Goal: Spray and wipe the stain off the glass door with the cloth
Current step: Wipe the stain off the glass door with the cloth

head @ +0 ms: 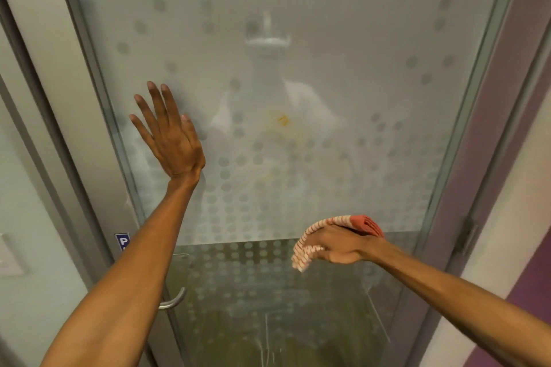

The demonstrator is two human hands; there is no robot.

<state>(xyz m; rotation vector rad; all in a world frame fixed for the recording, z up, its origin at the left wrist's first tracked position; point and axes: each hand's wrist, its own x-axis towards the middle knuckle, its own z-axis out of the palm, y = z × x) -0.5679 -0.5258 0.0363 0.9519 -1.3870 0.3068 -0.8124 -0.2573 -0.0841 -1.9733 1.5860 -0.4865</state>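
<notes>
A frosted glass door (328,39) with a dotted pattern fills the view. A small yellow-orange stain (282,120) sits near its middle. My left hand (168,134) lies flat against the glass, fingers spread, to the left of the stain. My right hand (343,244) is lower and to the right, below the stain, gripping a folded red-and-white striped cloth (310,240). The cloth is away from the stain. No spray bottle is in view.
A curved metal door handle (174,301) sticks out at the door's lower left, under my left forearm. A small blue sign (122,241) is on the frame. A hinge (468,237) sits on the right frame beside a purple wall (524,292).
</notes>
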